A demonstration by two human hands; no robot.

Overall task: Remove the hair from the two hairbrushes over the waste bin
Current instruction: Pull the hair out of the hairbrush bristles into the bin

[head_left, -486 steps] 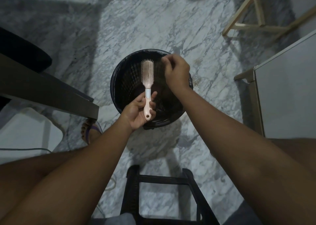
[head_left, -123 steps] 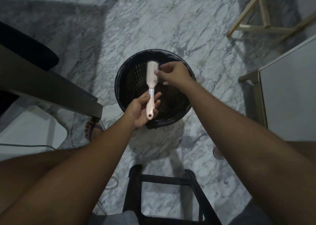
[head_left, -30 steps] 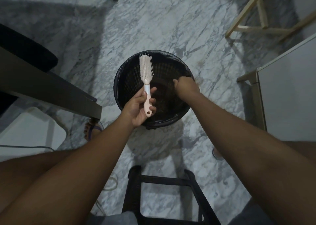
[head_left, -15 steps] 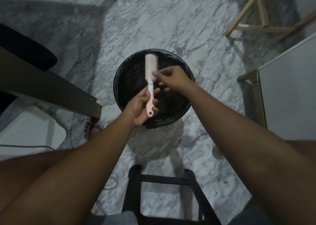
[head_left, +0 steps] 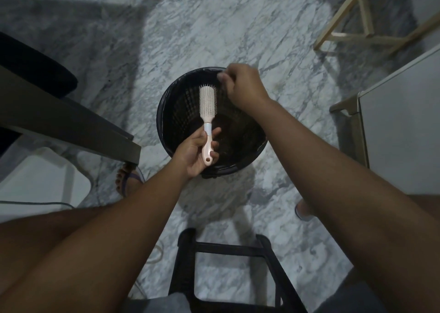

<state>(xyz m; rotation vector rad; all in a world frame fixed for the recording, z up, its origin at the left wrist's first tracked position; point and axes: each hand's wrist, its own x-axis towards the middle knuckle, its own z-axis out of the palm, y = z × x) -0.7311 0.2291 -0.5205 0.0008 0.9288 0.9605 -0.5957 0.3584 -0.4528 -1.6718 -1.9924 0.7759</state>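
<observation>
The hairbrush (head_left: 207,103) was held over the open waste bin (head_left: 164,131), head pointing away from the person; the bin stood on the marble floor (head_left: 214,26). The left hand (head_left: 195,153) gripped the handle, fingers wrapped round its lower half. The right hand (head_left: 245,86) was raised just beyond the brush head, its fingers (head_left: 222,76) pinched on what appeared to be a thin tuft of hair (head_left: 221,86) trailing back to the bristles; the strands were faint against the dark bin. The brush looked light and rigid, so a handle grip should steady it. The hair would be soft, near weightless and clingy; it should be taken close to the bristle roots and drawn off along the pins. The second hairbrush was not in view
</observation>
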